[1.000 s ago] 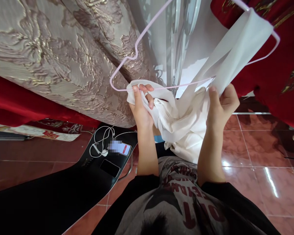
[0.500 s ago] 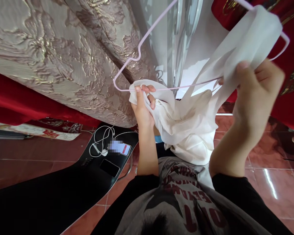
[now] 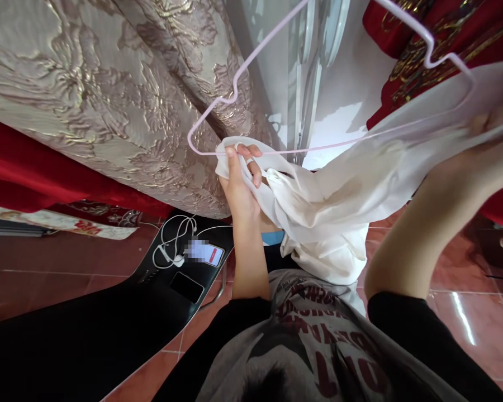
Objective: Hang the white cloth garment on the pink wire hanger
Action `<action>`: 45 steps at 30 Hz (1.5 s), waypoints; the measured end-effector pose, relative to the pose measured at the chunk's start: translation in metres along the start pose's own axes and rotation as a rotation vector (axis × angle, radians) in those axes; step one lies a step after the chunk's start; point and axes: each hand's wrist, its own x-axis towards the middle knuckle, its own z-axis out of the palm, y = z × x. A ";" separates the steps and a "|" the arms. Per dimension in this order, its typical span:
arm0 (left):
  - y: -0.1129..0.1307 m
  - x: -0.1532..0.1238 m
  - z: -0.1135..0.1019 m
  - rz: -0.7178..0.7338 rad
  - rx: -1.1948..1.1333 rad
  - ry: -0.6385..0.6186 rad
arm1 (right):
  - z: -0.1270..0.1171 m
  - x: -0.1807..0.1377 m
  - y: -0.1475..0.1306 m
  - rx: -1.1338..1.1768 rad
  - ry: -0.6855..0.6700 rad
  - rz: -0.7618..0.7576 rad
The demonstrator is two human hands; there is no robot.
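Note:
A thin lilac clothes hanger [image 3: 272, 40] hangs in front of me, its lower bar running across the view. My left hand [image 3: 243, 181] is closed at the bar's left end, pinching a gathered edge of sheer white cloth [image 3: 339, 195] there. From that hand the cloth sags in folds toward my lap. Far to the right, my right hand [image 3: 482, 134] is blurred and partly covered by the fabric. It grips the cloth and holds it stretched out past the hanger's right corner.
Patterned beige brocade [image 3: 88, 100] hangs at the left, and red fabric with gold trim [image 3: 419, 67] at the upper right. A black chair [image 3: 121, 307] at the lower left carries two phones [image 3: 187, 287] and white earphones [image 3: 161, 245]. Red tiles [image 3: 448, 329] cover the floor.
My right hand has moved right, drawing the white cloth off the hanger's right corner and stretching it outward. The hanger's right shoulder now shows. My left hand has shifted slightly left.

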 end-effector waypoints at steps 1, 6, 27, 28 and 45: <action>-0.001 0.000 0.000 -0.006 0.008 -0.007 | -0.008 -0.011 0.006 0.055 0.098 -0.033; -0.010 -0.002 -0.003 -0.017 0.025 -0.060 | -0.021 -0.062 0.038 0.005 -0.018 -0.129; 0.058 0.016 -0.028 -0.075 0.338 0.071 | -0.016 -0.112 0.077 -0.525 -0.785 -0.212; 0.064 0.019 -0.027 -0.062 0.400 0.060 | -0.016 -0.113 0.077 -0.532 -0.783 -0.201; 0.113 0.023 -0.014 0.301 1.238 -0.107 | -0.015 -0.124 0.085 -0.385 -0.773 -0.279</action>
